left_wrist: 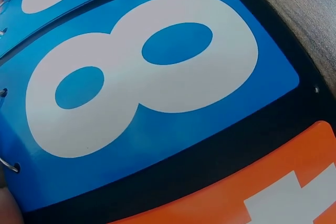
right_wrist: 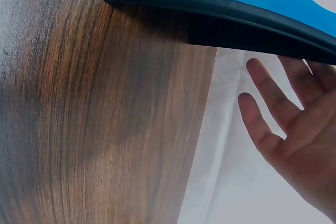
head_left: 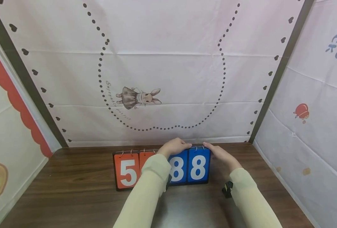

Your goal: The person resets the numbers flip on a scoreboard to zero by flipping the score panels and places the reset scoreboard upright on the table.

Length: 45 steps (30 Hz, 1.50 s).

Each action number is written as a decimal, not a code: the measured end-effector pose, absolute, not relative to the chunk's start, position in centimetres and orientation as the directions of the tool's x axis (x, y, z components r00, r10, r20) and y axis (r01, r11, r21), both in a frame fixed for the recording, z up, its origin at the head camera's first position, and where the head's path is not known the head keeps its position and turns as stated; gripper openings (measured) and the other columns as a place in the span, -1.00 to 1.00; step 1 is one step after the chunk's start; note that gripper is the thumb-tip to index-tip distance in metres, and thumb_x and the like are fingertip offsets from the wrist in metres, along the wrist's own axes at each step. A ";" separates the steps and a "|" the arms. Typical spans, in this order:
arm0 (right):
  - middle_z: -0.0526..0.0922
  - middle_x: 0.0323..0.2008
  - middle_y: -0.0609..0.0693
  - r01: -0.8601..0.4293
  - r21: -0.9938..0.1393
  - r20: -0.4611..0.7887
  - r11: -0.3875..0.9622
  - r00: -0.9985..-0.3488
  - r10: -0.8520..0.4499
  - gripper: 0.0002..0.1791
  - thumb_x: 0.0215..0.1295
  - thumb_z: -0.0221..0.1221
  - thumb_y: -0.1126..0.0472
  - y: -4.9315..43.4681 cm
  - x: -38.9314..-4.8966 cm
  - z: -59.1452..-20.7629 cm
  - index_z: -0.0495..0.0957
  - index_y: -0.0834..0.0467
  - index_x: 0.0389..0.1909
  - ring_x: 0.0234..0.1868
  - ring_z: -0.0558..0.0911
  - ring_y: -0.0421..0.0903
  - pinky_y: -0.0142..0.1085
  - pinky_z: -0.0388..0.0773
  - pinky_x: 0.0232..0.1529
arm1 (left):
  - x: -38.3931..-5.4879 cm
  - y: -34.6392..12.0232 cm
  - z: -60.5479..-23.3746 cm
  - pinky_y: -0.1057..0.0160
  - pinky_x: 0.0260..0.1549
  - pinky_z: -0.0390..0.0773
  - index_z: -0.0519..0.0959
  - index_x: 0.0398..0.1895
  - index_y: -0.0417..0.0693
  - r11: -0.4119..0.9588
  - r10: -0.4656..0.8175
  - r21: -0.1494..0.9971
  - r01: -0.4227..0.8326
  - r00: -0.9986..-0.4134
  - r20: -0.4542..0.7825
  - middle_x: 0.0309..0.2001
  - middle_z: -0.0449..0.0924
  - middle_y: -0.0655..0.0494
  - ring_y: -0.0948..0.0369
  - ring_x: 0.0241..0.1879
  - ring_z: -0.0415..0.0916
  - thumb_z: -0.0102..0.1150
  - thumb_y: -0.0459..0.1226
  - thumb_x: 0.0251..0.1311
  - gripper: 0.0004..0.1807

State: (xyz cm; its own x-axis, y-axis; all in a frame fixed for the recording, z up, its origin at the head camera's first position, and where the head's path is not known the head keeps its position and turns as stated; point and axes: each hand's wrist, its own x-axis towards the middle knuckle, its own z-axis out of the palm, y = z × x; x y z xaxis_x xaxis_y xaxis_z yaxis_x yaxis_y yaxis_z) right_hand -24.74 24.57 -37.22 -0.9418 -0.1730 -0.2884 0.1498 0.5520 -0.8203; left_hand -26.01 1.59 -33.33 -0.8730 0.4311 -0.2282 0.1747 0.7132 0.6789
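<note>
A flip scoreboard [head_left: 161,186] stands upright on the brown table, its cards hung on metal rings. On its left is a red card with a white 5 [head_left: 128,172]; the red card beside it is mostly behind my left sleeve. To the right are two blue cards with a white 8 [head_left: 199,166]. My left hand [head_left: 174,147] lies across the top edge, one digit stretched right along the rings, other fingers hidden. At the top right corner, my right hand [head_left: 221,155] touches the edge. In the right wrist view its spread fingers [right_wrist: 275,100] reach behind the board.
The wood-grain table [head_left: 71,180] runs back to a white cloth wall [head_left: 168,79] printed with a rabbit and dots. More cloth hangs at both sides. A small dark device [head_left: 227,189] sits at my right wrist.
</note>
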 end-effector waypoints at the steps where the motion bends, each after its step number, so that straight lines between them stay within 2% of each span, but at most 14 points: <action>1: 0.56 0.00 0.16 0.148 -0.821 -0.286 0.551 -0.942 -0.174 -0.08 0.21 -0.27 -0.47 24.6 -24.7 -37.2 0.44 0.26 0.13 0.17 0.40 0.18 0.06 0.25 0.18 | -26.0 1.6 -33.3 0.12 -0.18 0.50 0.65 -0.19 -0.06 0.714 0.426 0.679 0.171 -0.875 -0.228 -0.42 0.59 0.11 0.18 -0.36 0.51 -0.08 0.11 0.28 -0.52; 6: 0.58 -0.02 0.14 0.153 -0.828 -0.284 0.539 -0.944 -0.170 -0.08 0.20 -0.25 -0.47 24.4 -24.8 -37.3 0.45 0.25 0.13 0.15 0.42 0.16 0.08 0.27 0.16 | -26.2 1.7 -33.6 0.10 -0.19 0.48 0.59 -0.20 -0.09 0.708 0.365 0.696 0.122 -0.907 -0.212 -0.36 0.55 0.08 0.15 -0.32 0.47 -0.03 0.12 0.25 -0.53; 10: 0.53 0.02 0.17 0.174 -0.850 -0.281 0.496 -0.948 -0.148 -0.07 0.17 -0.16 -0.47 24.2 -24.9 -37.3 0.33 0.26 0.22 0.14 0.41 0.16 0.11 0.28 0.14 | -26.1 1.7 -33.5 0.13 -0.30 0.42 0.50 -0.40 -0.05 0.701 0.294 0.710 0.066 -0.934 -0.203 -0.43 0.48 0.08 0.14 -0.35 0.42 0.04 0.12 0.20 -0.58; 13: 0.49 0.02 0.21 0.198 -0.858 -0.275 0.473 -0.956 -0.100 -0.08 0.14 -0.07 -0.45 24.1 -24.8 -37.3 0.27 0.26 0.22 0.10 0.41 0.16 0.12 0.30 0.12 | -26.0 1.7 -33.2 0.15 -0.32 0.43 0.53 -0.53 -0.06 0.666 0.272 0.745 0.022 -0.938 -0.215 -0.47 0.51 0.09 0.15 -0.38 0.44 0.11 0.09 0.17 -0.59; 18: 0.49 -0.07 0.21 0.205 -0.852 -0.264 0.482 -0.963 -0.057 -0.14 0.13 -0.02 -0.42 24.1 -24.6 -37.1 0.31 0.29 0.08 0.02 0.44 0.14 0.10 0.33 0.11 | -26.1 1.7 -33.1 0.18 -0.33 0.49 0.56 -0.66 -0.06 0.613 0.263 0.790 -0.021 -0.937 -0.229 -0.54 0.57 0.11 0.17 -0.42 0.47 0.19 0.05 0.13 -0.59; 23: 0.51 -0.08 0.19 0.205 -0.847 -0.266 0.490 -0.962 -0.058 -0.08 0.09 -0.06 -0.48 24.2 -24.5 -36.9 0.33 0.27 0.11 0.04 0.43 0.13 0.11 0.28 0.14 | -26.4 1.7 -33.2 0.20 -0.34 0.49 0.41 -0.83 -0.02 0.624 0.275 0.782 -0.013 -0.932 -0.235 -0.69 0.44 0.13 0.18 -0.48 0.47 0.22 0.07 0.08 -0.50; 26: 0.49 -0.02 0.22 0.209 -0.841 -0.270 0.499 -0.961 -0.054 -0.01 0.06 -0.09 -0.52 24.3 -24.5 -37.0 0.29 0.29 0.16 0.08 0.40 0.15 0.12 0.26 0.16 | -26.6 1.7 -33.3 0.17 -0.28 0.51 0.54 -0.74 -0.08 0.631 0.284 0.776 -0.007 -0.929 -0.239 -0.61 0.52 0.12 0.17 -0.43 0.49 0.27 0.05 0.03 -0.56; 29: 0.43 0.08 0.28 0.218 -0.834 -0.281 0.506 -0.958 -0.051 0.08 0.02 -0.11 -0.55 24.4 -24.5 -37.2 0.22 0.30 0.24 0.14 0.37 0.19 0.12 0.23 0.17 | -26.8 1.6 -33.2 0.11 -0.16 0.52 0.68 -0.45 -0.07 0.620 0.291 0.785 -0.012 -0.925 -0.244 -0.36 0.63 0.07 0.14 -0.31 0.53 0.29 0.02 0.02 -0.68; 31: 0.38 0.15 0.31 0.229 -0.834 -0.289 0.502 -0.956 -0.044 0.12 0.00 -0.11 -0.57 24.5 -24.5 -37.3 0.18 0.31 0.28 0.18 0.34 0.21 0.12 0.22 0.18 | -26.9 1.6 -33.3 0.08 -0.10 0.51 0.69 -0.30 -0.04 0.604 0.298 0.797 -0.011 -0.924 -0.240 -0.20 0.62 0.04 0.11 -0.22 0.53 0.30 0.00 0.03 -0.68; 34: 0.31 0.22 0.33 0.238 -0.835 -0.294 0.497 -0.955 -0.037 0.13 0.01 -0.09 -0.55 24.6 -24.5 -37.3 0.14 0.32 0.32 0.22 0.30 0.24 0.13 0.20 0.19 | -26.9 1.5 -33.3 0.04 -0.05 0.49 0.67 -0.24 -0.01 0.574 0.312 0.819 -0.006 -0.923 -0.225 -0.13 0.60 0.03 0.09 -0.16 0.51 0.30 -0.04 0.05 -0.70; 37: 0.31 0.23 0.31 0.226 -0.835 -0.274 0.501 -0.962 -0.022 0.04 0.08 -0.06 -0.49 24.5 -24.5 -37.2 0.18 0.29 0.31 0.24 0.27 0.25 0.17 0.17 0.18 | -26.8 1.4 -33.4 0.02 -0.05 0.49 0.65 -0.24 0.02 0.549 0.318 0.836 -0.001 -0.924 -0.210 -0.17 0.60 0.07 0.08 -0.17 0.51 0.31 -0.06 0.06 -0.73; 40: 0.36 0.20 0.26 0.183 -0.852 -0.219 0.491 -0.976 -0.016 -0.14 0.17 0.01 -0.37 24.3 -24.4 -37.0 0.29 0.23 0.25 0.23 0.28 0.22 0.20 0.15 0.18 | -26.7 1.4 -33.4 0.02 -0.05 0.49 0.65 -0.24 0.03 0.533 0.314 0.846 0.004 -0.929 -0.193 -0.21 0.61 0.10 0.10 -0.19 0.51 0.31 -0.07 0.06 -0.75; 45: 0.45 0.13 0.16 0.111 -0.909 -0.117 0.402 -0.993 0.008 -0.37 0.20 0.14 -0.17 24.3 -24.1 -36.5 0.41 0.17 0.15 0.17 0.36 0.13 0.11 0.20 0.20 | -26.5 1.4 -33.5 0.04 -0.05 0.49 0.64 -0.27 0.03 0.515 0.316 0.857 0.024 -0.935 -0.164 -0.25 0.61 0.13 0.12 -0.21 0.51 0.32 -0.08 0.05 -0.77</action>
State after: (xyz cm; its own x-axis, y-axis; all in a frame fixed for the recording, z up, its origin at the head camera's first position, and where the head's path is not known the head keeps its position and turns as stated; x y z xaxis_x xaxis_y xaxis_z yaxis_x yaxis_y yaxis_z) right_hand -24.15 24.27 -36.48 -0.9931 0.0084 -0.1172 0.1106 0.4020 -0.9089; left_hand -26.54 1.37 -33.48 -0.9346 0.3158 -0.1638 0.0237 0.5148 0.8570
